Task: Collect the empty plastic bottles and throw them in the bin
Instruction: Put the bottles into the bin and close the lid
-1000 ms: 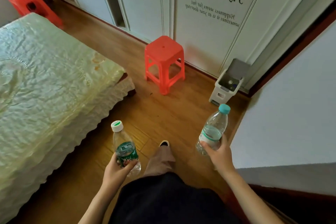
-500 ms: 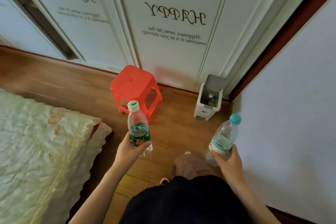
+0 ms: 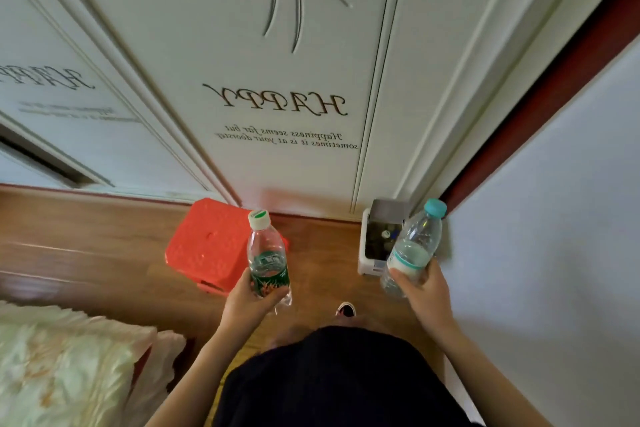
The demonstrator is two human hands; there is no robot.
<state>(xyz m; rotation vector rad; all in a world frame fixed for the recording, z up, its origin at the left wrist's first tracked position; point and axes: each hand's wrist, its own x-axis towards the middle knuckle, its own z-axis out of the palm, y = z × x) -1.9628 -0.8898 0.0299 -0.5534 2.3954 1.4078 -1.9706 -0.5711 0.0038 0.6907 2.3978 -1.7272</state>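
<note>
My left hand (image 3: 247, 302) grips a clear bottle with a green label and white cap (image 3: 265, 255), held upright over the floor in front of the red stool. A clear bottle with a pale label and teal cap (image 3: 414, 246) is held by my right hand (image 3: 424, 288), tilted slightly right, and it overlaps the small white bin (image 3: 365, 250). The bin stands on the floor in the corner by the wardrobe, lid up, with bottles visible inside.
A red plastic stool (image 3: 207, 246) stands on the wooden floor left of the bin. White wardrobe doors (image 3: 277, 80) rise straight ahead, a white wall (image 3: 554, 218) closes the right side. The bed corner (image 3: 62, 367) lies at lower left. One shoe tip (image 3: 345, 309) shows below.
I have walked closer to the bin and wardrobe; stool and bin now sit just beyond the bottles. Both hands have risen slightly, and each keeps its bottle.
</note>
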